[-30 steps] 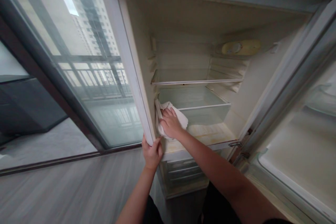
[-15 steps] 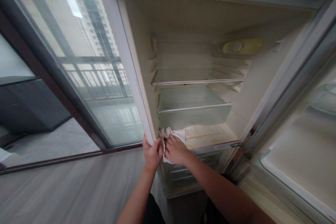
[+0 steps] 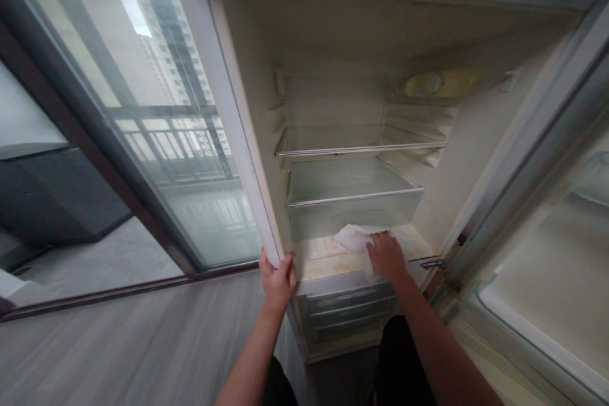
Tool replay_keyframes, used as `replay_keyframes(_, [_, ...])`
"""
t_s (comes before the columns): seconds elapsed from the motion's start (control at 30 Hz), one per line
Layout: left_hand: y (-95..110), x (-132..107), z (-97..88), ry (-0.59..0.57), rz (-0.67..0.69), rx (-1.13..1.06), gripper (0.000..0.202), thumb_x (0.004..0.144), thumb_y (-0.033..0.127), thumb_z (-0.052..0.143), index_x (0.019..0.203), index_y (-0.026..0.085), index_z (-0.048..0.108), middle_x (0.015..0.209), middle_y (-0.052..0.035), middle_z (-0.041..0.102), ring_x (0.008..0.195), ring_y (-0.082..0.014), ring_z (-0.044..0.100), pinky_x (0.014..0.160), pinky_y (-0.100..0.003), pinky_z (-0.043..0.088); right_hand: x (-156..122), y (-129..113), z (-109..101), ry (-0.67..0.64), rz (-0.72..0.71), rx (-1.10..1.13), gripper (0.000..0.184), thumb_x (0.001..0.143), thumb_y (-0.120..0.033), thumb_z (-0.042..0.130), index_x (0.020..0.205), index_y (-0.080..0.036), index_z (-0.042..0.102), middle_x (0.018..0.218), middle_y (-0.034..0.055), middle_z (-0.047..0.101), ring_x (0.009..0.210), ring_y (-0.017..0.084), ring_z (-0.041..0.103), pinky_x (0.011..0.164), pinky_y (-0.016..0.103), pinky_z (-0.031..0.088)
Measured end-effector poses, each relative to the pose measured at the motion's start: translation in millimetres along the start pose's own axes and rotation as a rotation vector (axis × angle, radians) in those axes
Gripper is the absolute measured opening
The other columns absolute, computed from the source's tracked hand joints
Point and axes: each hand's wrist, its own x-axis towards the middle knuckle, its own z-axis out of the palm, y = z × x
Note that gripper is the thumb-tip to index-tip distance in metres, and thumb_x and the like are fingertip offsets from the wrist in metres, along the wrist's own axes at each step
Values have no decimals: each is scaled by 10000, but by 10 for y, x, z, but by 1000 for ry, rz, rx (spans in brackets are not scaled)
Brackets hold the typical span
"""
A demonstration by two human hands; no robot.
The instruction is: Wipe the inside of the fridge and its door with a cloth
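Note:
My right hand (image 3: 387, 256) presses a white cloth (image 3: 354, 238) against the floor of an open fridge (image 3: 247, 165), toward the right side. The cloth spreads out left of my fingers and is slightly blurred. Yellowish stains mark the fridge floor (image 3: 328, 264) in front of the cloth. Lower left, my left hand (image 3: 278, 278) grips the fridge's left side edge, thumb on the inner face and fingers around the outside.
Two glass shelves, an upper one (image 3: 361, 150) and a lower one (image 3: 356, 195), sit above the cloth. The fridge door (image 3: 547, 304) stands open at right. Below is a clear-fronted drawer (image 3: 352, 312). A glass sliding door (image 3: 204, 216) is at left.
My right hand has slid the white cloth from the left corner of the fridge floor over to the right. My left hand keeps its hold on the side edge.

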Motion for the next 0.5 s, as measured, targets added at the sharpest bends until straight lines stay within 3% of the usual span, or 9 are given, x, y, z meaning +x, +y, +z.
replay_keyframes(0.13, [-42, -21, 25, -11, -24, 10, 263, 812, 69, 662, 1001, 201, 788, 1518, -170, 446, 1417, -344, 465, 1080, -445, 485, 20, 471, -13, 38, 78, -51, 342, 1016, -192, 348, 1036, -137, 684, 1122, 161, 656, 1156, 289, 568, 1053, 392, 436])
replay_keyframes(0.23, [-62, -20, 34, 4, -10, -6, 260, 817, 77, 666, 1009, 206, 786, 1515, -165, 453, 1413, -342, 473, 1074, -451, 490, -27, 659, -25, 107, 221, 6, 365, 981, -180, 300, 1007, -138, 661, 1077, 183, 657, 1110, 299, 589, 1032, 412, 451])
replay_keyframes(0.37, [-81, -13, 42, -1, -29, -20, 269, 806, 85, 668, 1017, 203, 785, 1527, -172, 435, 1408, -353, 477, 1085, -471, 480, -84, 742, -31, 318, 397, 362, 431, 961, -284, 247, 1080, -144, 638, 1180, 202, 659, 1159, 305, 600, 1080, 470, 450])
replay_keyframes(0.5, [-92, -2, 44, 28, 7, -29, 256, 815, 82, 673, 1011, 203, 786, 1482, -167, 456, 1389, -333, 493, 1064, -445, 501, 41, 743, -52, 562, 513, 880, 549, 935, -480, 222, 1066, -172, 657, 911, 158, 669, 925, 320, 661, 885, 520, 560])
